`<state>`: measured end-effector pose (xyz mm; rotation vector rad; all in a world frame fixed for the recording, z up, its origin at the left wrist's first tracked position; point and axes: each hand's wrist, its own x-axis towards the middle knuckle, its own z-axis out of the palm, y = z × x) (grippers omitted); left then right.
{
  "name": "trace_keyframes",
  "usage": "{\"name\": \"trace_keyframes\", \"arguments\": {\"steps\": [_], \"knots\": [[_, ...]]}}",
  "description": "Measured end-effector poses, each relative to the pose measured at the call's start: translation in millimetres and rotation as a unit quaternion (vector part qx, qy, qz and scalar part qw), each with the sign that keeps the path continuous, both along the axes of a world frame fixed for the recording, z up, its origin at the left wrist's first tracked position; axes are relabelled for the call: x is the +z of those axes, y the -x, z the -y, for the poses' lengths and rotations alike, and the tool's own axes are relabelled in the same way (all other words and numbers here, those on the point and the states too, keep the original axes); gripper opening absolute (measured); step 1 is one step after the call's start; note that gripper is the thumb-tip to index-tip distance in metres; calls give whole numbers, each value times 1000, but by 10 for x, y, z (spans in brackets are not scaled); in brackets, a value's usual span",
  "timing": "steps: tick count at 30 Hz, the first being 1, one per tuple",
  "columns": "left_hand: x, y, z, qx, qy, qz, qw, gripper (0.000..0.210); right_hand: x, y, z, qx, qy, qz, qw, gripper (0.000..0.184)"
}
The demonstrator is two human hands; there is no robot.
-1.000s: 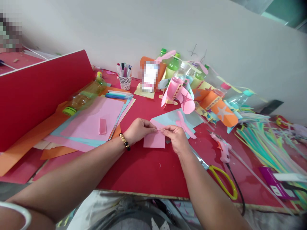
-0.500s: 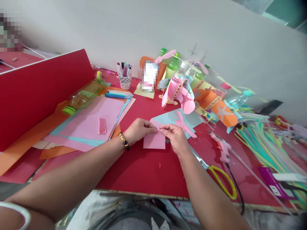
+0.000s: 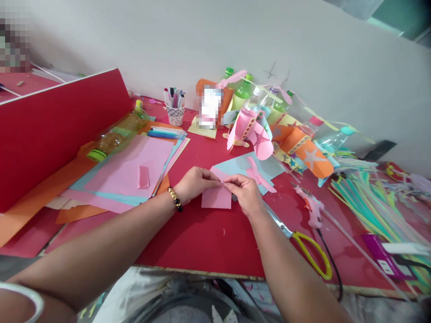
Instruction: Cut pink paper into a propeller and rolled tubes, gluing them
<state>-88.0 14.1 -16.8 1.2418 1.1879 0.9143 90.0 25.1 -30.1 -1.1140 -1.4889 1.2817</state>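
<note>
Towards the left edge of the red tabletop (image 3: 198,246), one clear yellow-green plastic bottle (image 3: 116,134) lies on its side. Beside it is one stack of coloured paper sheets (image 3: 114,168) (too overlapped to count), with one small folded pink paper piece (image 3: 143,177) on top. Near the back edge stands one white, black-patterned cup (image 3: 175,116) of pens, their number unclear.

Midway along, nearer the front edge, is one flat, square-cornered pink paper piece (image 3: 216,199). The left hand (image 3: 195,184) pinches its upper edge between thumb and forefinger; the right hand (image 3: 247,193) pinches the same edge, the fingertips almost meeting. The step in hand seems to be folding or creasing that edge; the next move would call for even finger pressure outwards from the middle, keeping the sides aligned.

Just beyond lie one pale blue paper sheet (image 3: 232,162) and one pink two-bladed paper propeller (image 3: 259,177). Farther right come one pair of yellow-handled metal scissors (image 3: 311,251), reaching towards the front edge, one pink glue gun (image 3: 311,208), and one purple box (image 3: 384,260) by the front right corner.
</note>
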Motion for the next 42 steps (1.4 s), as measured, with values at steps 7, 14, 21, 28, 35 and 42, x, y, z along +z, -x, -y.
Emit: {"name": "trace_keyframes", "arguments": {"steps": [7,14,21,28,35,42], "knots": [[-40,10,-16,-6,3,-24,1000,29,18,-5,5,-10,-9,5,1000,11],[19,-14,19,-15,7,-11,1000,27,31,10,24,25,-18,19,999,13],[24,-15,24,-13,34,8,999,28,9,18,20,2,-25,15,1000,12],[37,-17,22,9,45,32,998,23,39,25,32,-15,-18,5,1000,11],[58,-25,29,3,73,80,994,19,52,28,40,-8,-20,5,1000,10],[77,-30,37,9,78,67,995,18,39,32,35,0,-24,16,1000,12]]}}
